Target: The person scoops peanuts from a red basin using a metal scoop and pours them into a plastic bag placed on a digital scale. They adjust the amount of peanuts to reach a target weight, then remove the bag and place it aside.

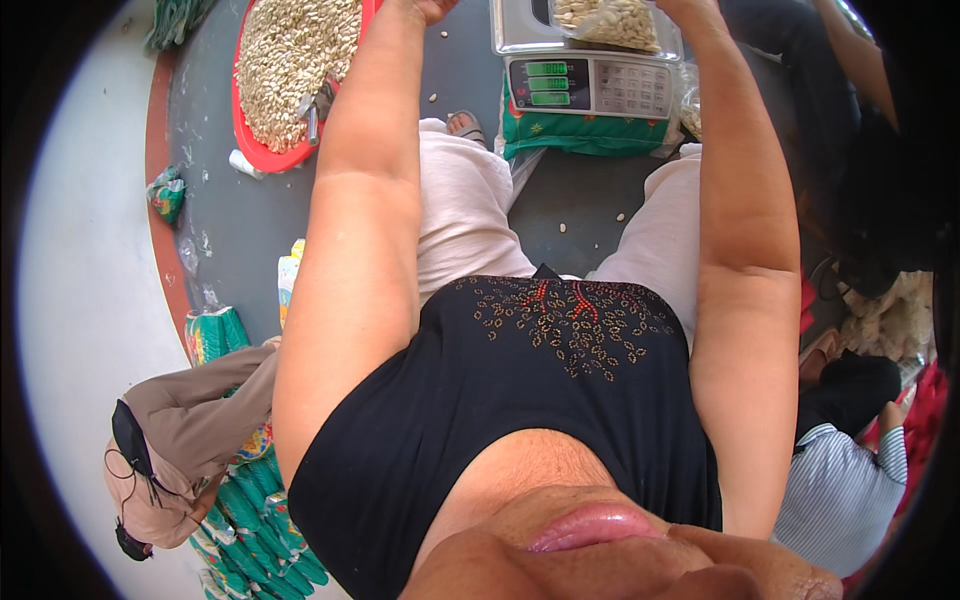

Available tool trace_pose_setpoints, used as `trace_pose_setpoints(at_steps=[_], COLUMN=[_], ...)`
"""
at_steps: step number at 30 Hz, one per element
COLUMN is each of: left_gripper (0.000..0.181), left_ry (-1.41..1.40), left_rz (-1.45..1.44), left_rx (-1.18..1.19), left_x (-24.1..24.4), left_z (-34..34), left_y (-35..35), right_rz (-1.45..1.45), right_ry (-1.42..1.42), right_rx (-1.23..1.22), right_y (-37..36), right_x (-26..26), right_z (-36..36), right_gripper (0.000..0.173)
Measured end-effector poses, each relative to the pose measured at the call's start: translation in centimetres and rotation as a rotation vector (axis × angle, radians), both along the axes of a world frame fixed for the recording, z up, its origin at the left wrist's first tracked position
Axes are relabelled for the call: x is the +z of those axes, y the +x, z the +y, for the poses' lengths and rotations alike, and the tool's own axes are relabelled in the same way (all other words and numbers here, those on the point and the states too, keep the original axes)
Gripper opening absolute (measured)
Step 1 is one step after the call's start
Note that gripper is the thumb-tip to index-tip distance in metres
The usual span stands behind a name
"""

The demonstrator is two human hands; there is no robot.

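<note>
At the top edge, only part of my left hand (435, 9) shows, between a red tub (283, 162) and a digital scale (553, 84). Its fingers are cut off, so what it holds is hidden. My right hand (684, 6) is also mostly out of frame. It is beside a clear plastic bag (616, 28) of pale seeds or beans on the scale's metal pan (517, 39); whether it grips the bag cannot be seen. More of the pale seeds (300, 60) fill the tub, and a metal-handled scoop (313, 124) rests at its near side.
Under the scale is a green printed sack (585, 135). Loose seeds (562, 228) dot the grey floor (559, 195). Stacked green packages (255, 517) lie near a bending person (187, 420) on the left. Another person (840, 480) is at lower right; a dark-clothed person (802, 67) is at upper right.
</note>
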State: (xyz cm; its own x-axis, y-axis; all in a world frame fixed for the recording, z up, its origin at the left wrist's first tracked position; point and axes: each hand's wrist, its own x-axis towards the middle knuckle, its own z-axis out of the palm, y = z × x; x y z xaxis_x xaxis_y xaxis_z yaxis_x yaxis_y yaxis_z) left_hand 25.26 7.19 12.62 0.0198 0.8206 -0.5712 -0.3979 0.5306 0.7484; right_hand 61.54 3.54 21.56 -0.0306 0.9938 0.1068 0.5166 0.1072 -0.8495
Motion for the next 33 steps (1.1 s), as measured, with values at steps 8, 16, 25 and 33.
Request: trace_pose_setpoints(at_steps=[8,16,25,33], left_gripper=[0.012,0.014,0.014,0.005], left_ry=[0.006,0.141,0.256,0.14], left_rz=[0.014,0.232,0.256,-0.006], left_rx=[0.029,-0.168,-0.225,-0.149], left_x=[0.3,-0.2,-3.7,-1.5], left_z=[0.0,0.6,2.0,1.5], left_y=[-0.8,10.2,15.4,11.9], right_rz=[0.037,-0.087,-0.149,-0.035], right_ry=[-0.053,-0.034,-0.03,-0.063], right_rx=[0.049,0.007,0.012,0.026], right_y=[-1.6,-3.1,-2.2,-0.5], right_x=[-1.3,-2.0,-1.5,-1.6], right_z=[1.5,1.4,0.4,0.5], right_gripper=[0.045,0.047,0.045,0.042])
